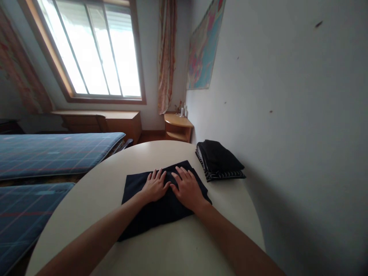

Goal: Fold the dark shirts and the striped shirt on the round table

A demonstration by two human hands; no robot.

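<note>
A dark navy, folded piece of clothing (161,211) lies flat on the round white table (94,191); its exact kind cannot be made out. My left hand (155,186) rests palm down on its middle, fingers spread. Just to the right, my right hand (186,188) also presses flat on the cloth with fingers apart. The two thumbs nearly meet. Both forearms cover parts of the cloth's near and right edges. Toward the back right of the table sits a stack of folded dark clothes (220,159), some with white stripes, apart from my hands.
The white wall (301,153) runs close along the table's right side. Two blue plaid mattresses (57,153) lie to the left. Beyond the table stand a wooden corner shelf (178,120) and a low wooden desk (123,119) beneath the window (94,50).
</note>
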